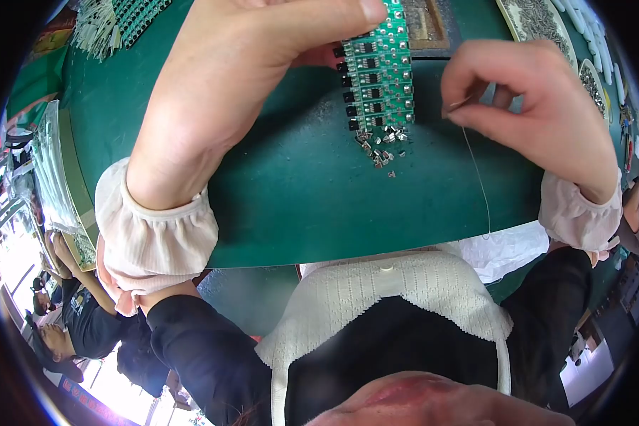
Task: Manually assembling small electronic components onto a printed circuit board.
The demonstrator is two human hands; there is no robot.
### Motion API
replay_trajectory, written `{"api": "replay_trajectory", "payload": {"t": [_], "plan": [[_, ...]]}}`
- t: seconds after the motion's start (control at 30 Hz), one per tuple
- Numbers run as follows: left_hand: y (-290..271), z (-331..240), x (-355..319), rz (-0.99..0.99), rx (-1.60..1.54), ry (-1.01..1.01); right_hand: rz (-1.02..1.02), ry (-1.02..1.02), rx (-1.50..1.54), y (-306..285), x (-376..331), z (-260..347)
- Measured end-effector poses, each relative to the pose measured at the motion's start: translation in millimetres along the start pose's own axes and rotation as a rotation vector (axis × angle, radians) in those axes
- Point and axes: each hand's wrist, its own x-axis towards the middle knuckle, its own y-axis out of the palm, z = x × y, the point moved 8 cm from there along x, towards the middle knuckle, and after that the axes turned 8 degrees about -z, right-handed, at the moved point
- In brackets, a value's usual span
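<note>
My left hand holds a green circuit board panel, its thumb laid over the far part. Rows of black chips and silvery solder points cover the panel, and small black parts stick out along its left edge. The fingers under it are mostly hidden. Just below its near end, small silvery metal pieces lie loose on the green table. To the right of the panel and apart from it, my right hand pinches a thin wire between thumb and forefinger. The wire hangs down toward the table's near edge.
At the far left are more circuit boards and a bundle of white wires. A tray of small metal parts and white tubes stand far right. A brown-edged block lies behind the panel. Co-workers sit at left.
</note>
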Motion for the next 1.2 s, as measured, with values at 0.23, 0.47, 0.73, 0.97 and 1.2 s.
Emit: {"api": "replay_trajectory", "payload": {"t": [0.23,0.47,0.73,0.97,1.2], "plan": [[8.1,0.6,1.2,0.034,-0.007,-0.007,-0.156,0.167,0.171,-21.4,-9.5,14.6],[5.6,8.2,-1.5,0.039,0.033,-0.041,-0.168,0.215,0.205,-13.8,4.2,13.3],[27.0,-1.0,10.7,0.818,-0.285,0.758,-0.210,0.288,0.226,-13.8,9.9,11.6],[22.3,2.5,5.1,0.800,-0.262,0.784,-0.232,0.334,0.250,-18.7,1.9,3.6],[7.0,17.8,-1.7,0.068,0.081,-0.102,-0.277,0.405,0.267,-18.7,5.7,0.6]]}}
